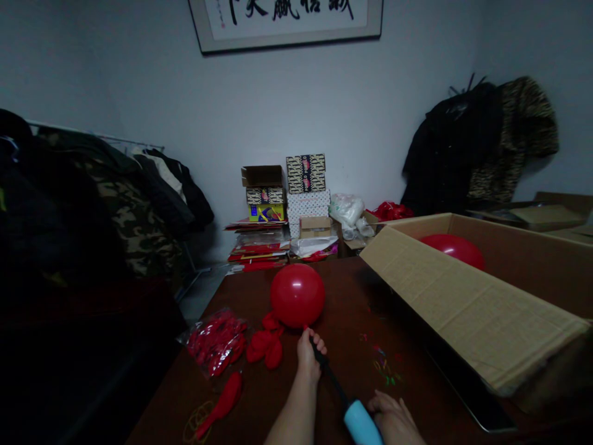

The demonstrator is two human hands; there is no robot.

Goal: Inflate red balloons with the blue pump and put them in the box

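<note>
A round, inflated red balloon (pixel 298 296) stands just beyond my left hand (pixel 311 351). That hand is closed around the balloon's neck, where it meets the black nozzle end of a hand pump (pixel 362 423) with a light blue body. My right hand (pixel 393 417) lies low beside the blue body, fingers loosely apart; whether they touch it is hard to tell. Left of the inflated balloon are several limp red balloons (pixel 265 347) and a clear bag of red balloons (pixel 217 341). One more flat red balloon (pixel 223 403) lies nearer, by some yellow rubber bands (pixel 197 423).
An open cardboard box (pixel 456 303) on the right holds another inflated red balloon (pixel 456 250). Small coloured rubber bands (pixel 385 366) lie scattered on the dark table (pixel 343 290). Behind stand stacked patterned boxes (pixel 306 174). Coats hang at both sides.
</note>
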